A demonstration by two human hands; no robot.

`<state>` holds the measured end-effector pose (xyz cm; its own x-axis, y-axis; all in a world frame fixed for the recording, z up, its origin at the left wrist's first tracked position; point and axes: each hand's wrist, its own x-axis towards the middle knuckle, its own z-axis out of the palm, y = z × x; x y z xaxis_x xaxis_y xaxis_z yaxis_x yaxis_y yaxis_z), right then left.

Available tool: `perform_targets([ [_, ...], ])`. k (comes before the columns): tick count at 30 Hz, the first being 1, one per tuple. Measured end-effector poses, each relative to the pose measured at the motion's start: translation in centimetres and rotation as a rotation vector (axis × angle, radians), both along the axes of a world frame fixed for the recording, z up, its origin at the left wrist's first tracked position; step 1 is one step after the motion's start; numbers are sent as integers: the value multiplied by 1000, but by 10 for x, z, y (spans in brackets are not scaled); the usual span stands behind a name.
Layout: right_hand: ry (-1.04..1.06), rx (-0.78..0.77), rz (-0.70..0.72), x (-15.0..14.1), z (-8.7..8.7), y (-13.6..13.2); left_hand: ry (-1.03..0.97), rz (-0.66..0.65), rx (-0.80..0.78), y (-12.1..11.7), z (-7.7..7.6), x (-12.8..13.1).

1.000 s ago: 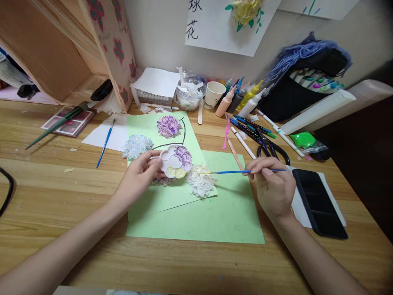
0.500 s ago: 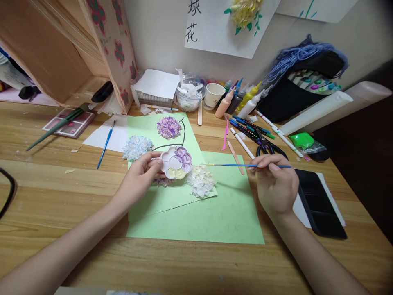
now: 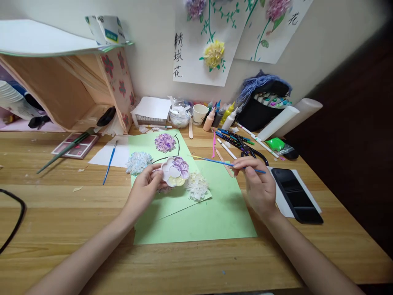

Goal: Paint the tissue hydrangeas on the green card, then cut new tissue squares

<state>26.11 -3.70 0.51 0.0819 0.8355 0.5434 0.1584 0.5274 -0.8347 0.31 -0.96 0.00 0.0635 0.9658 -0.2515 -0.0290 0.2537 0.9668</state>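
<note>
My left hand [image 3: 148, 180] grips a white flower-shaped paint palette [image 3: 168, 168] by its left edge, its wells stained purple and pale yellow. My right hand [image 3: 256, 184] is closed round a thin blue paintbrush [image 3: 215, 162]; its tip points left, above the green paper [image 3: 199, 221] and a little right of the palette. Just under the brush and palette lies a white and cream paper flower [image 3: 197, 187]. Farther back on the paper are a purple flower [image 3: 165, 142] and a light blue one [image 3: 139, 162]. Another flower is mostly hidden beneath the palette.
A second brush [image 3: 109, 162] rests on white paper to the left. Paint bottles [image 3: 209, 120], a paper cup [image 3: 200, 114] and a bowl of paper scraps [image 3: 179, 116] line the wall. Scissors [image 3: 253, 153] and pens lie behind my right hand, a black phone [image 3: 297, 196] beside it.
My view has tilted up, showing more of the wall pictures. The brush tip has lifted from beside the cream flower and now tilts upward. Both hands keep their holds.
</note>
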Motion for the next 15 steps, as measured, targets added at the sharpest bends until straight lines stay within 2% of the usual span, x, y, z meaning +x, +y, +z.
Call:
perform_targets([
  [4, -135, 6, 45, -10, 6, -7, -11, 4, 26, 0, -1, -2],
  [10, -276, -39, 157, -16, -7, -12, -34, -15, 64, 3, -12, -5],
  [15, -361, -32, 205, -15, -8, -11, -48, -24, 59, 4, -12, -4],
])
